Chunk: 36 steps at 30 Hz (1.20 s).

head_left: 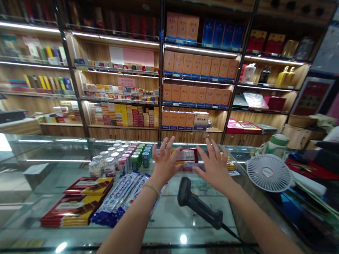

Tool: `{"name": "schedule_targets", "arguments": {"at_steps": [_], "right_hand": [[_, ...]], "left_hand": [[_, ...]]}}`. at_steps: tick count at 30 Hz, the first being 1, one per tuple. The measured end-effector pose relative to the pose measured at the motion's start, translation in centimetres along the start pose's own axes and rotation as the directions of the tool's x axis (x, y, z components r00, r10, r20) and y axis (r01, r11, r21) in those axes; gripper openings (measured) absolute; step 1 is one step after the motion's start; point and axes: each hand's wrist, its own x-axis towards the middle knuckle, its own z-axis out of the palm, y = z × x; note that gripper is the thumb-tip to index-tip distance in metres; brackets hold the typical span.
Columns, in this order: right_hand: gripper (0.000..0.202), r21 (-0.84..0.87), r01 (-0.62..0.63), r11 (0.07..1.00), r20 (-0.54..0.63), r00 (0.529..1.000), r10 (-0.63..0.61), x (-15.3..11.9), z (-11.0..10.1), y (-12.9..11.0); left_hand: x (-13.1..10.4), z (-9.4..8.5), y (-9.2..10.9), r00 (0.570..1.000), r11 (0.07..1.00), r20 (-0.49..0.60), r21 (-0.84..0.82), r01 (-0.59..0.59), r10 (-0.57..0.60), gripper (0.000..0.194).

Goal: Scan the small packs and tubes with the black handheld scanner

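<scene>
Our left hand (164,164) and our right hand (215,172) reach over the glass-topped bench (167,217), beyond the black plastic handheld scanner (201,206); each grip is released, fingers spread. The flat red-and-yellow rectangular packet (187,156) is between them, also beyond the scanner, though blur leaves us unsure whether any fingertip touches it. To handle it neatly, we should pinch both ends evenly, clear of the scanner.

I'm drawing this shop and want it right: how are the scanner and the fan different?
The scanner is black; the fan is white. The scanner is long, with a thick head; the fan is round, with thin spokes. Neither is held by the left hand or the right hand.
</scene>
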Motion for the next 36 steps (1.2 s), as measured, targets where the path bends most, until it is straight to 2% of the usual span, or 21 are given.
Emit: {"name": "schedule_targets", "arguments": {"at_steps": [6,12,19,25,30,36], "right_hand": [[0.075,0.011,-0.016,1.000,0.086,0.996,0.015,-5.0,-0.8,-2.9],[0.078,0.018,-0.071,0.997,0.195,0.979,0.066,-7.3,-1.0,-4.9],[0.066,0.014,-0.122,0.992,0.181,0.976,0.118,-8.5,0.0,-7.0],[0.049,0.013,-0.119,0.993,0.186,0.976,0.114,-8.9,0.5,-7.4],[0.034,0.070,-0.176,0.982,0.277,0.949,0.150,-8.6,0.1,-7.3],[0.029,0.240,-0.238,0.941,0.220,0.958,0.186,-7.7,-1.6,-6.1]], "left_hand": [[-0.2,0.3,-0.2,1.000,1.000,0.003,-0.023,0.008,-0.008,0.069],[-0.1,0.3,-0.1,1.000,0.997,-0.018,-0.070,0.018,-0.019,0.068],[-0.3,0.2,-0.2,1.000,0.997,-0.026,-0.073,0.007,-0.009,0.069],[-0.3,0.5,-0.3,0.999,0.999,-0.037,-0.046,0.001,-0.002,0.068],[-0.2,1.0,-0.4,0.999,0.999,-0.044,-0.047,0.007,-0.009,0.065],[-0.3,1.2,-0.6,0.998,0.999,-0.055,-0.050,0.016,-0.018,0.067]]}}
